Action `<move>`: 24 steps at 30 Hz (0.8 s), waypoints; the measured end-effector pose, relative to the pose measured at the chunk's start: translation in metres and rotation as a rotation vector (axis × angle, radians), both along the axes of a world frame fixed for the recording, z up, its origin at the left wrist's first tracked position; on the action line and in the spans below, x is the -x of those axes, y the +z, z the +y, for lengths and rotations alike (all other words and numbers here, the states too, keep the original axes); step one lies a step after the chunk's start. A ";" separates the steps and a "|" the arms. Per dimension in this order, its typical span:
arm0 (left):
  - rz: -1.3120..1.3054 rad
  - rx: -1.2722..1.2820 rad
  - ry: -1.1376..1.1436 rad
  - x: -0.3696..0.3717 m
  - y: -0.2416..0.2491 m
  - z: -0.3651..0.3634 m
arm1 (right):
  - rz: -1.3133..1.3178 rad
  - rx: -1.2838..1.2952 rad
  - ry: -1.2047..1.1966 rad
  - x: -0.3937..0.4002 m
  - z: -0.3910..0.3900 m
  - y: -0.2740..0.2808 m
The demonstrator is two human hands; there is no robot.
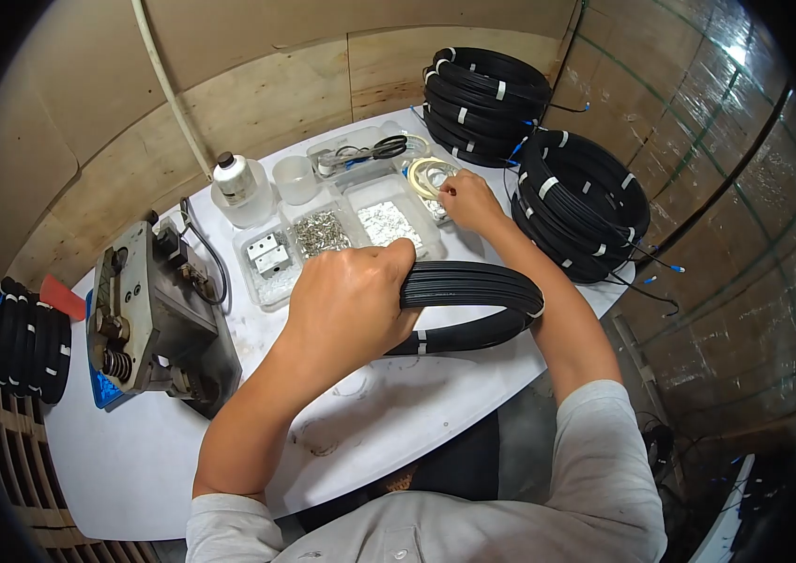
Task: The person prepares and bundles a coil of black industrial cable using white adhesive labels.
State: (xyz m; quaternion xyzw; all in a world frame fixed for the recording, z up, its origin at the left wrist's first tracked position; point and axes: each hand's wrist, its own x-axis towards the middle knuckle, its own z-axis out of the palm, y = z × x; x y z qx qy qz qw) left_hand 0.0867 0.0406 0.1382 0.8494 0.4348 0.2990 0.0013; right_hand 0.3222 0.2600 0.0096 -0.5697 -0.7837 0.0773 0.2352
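My left hand (346, 296) is wrapped round one side of a coil of black cable (473, 284), held up over the white table. White tie marks show on the coil. My right hand (468, 200) reaches past the coil to the tape rolls (424, 176) at the back of the table. Its fingers are pinched together at the rolls' edge, and what they hold is too small to make out. Left of it are a tray of white pieces (387, 223), a tray of small metal parts (321, 233) and a tray with white blocks (268, 257).
Stacked black coils (482, 103) and a second stack (578, 202) stand at the right. A metal machine (159, 314) is at the left, near a red cup (62, 298). Behind the trays are a bottle (232, 176), a plastic cup (295, 180) and scissors (389, 147).
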 end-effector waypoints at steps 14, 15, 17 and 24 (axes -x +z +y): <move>-0.183 0.146 -0.011 -0.004 0.011 0.017 | 0.508 -0.225 0.313 -0.027 -0.161 0.165; -0.134 0.131 -0.008 -0.005 0.013 0.015 | 0.537 -0.208 0.310 -0.028 -0.174 0.178; -0.139 0.106 -0.037 -0.007 0.009 0.015 | 0.589 -0.269 0.265 -0.022 -0.196 0.196; -0.072 0.030 -0.049 -0.016 0.010 0.012 | 0.695 0.012 0.188 -0.012 -0.248 0.228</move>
